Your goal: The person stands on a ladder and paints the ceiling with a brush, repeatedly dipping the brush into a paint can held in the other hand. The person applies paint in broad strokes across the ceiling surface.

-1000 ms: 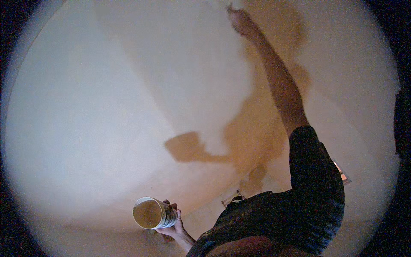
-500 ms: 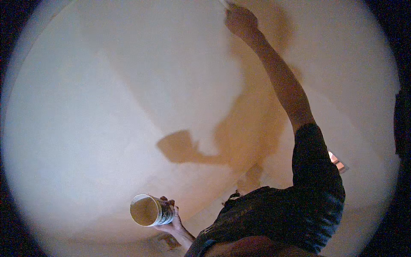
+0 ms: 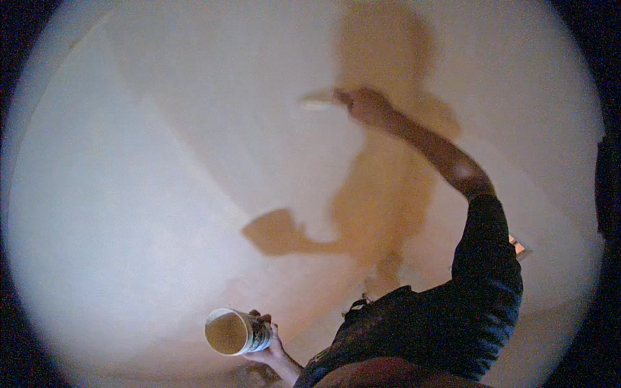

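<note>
Our right hand [image 3: 369, 107], gripping the paintbrush [image 3: 318, 100], has swept down the cream wall [image 3: 162, 194] from high up, laying another stroke. Our left hand [image 3: 268, 343] holds the paint can [image 3: 231, 332], far below the brush.

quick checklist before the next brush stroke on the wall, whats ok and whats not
1. Right hand grips the brush: ok, brush blurred.
2. Brush against the wall: cannot tell, too blurred.
3. Left hand holds the can: ok, fingers wrapped round its side.
4. Can level: not ok, its open mouth is tilted sideways toward the camera.
5. Paint left in the can: cannot tell, the inside looks coated tan.
6. Light on the wall: not ok, the person's shadow falls across it beside the brush.
</note>
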The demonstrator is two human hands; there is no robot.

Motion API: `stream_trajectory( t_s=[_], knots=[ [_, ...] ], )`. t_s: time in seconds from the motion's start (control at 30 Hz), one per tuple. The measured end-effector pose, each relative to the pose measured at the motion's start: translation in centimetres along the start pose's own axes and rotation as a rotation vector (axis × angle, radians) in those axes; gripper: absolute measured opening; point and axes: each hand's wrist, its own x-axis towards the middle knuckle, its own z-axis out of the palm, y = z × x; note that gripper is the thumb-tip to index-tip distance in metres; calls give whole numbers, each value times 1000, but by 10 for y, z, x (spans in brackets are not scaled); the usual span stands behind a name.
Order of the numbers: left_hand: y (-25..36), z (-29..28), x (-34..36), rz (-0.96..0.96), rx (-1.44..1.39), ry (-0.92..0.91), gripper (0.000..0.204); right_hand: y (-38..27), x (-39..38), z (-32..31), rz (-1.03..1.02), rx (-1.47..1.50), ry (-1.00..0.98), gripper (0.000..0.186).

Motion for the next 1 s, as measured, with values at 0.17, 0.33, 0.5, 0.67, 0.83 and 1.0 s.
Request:
stream_trajectory(
  t_s=[0.17, 0.33, 0.5, 0.67, 0.83, 1.0],
  knots=[
    [-4, 1, 2, 118, 26, 46, 88, 41, 168, -131, -276, -256, 617, 40],
    [-14, -8, 10, 104, -10, -59, 90, 9, 175, -93, -401, -87, 884, 36],
    [-15, -22, 20, 107, -40, -1, 87, 45, 76, 0, -334, -155, 287, 36],
    [-8, -25, 28, 78, -93, -32, 84, 98, 136, -91, -381, -208, 633, 38],
    [-12, -24, 38, 30, -241, -68, 81, -4, 192, -151, -312, -289, 826, 32],
    [-12, -37, 37, 61, -175, -35, 82, -82, 108, 16, -337, -51, 800, 34]
  ],
)
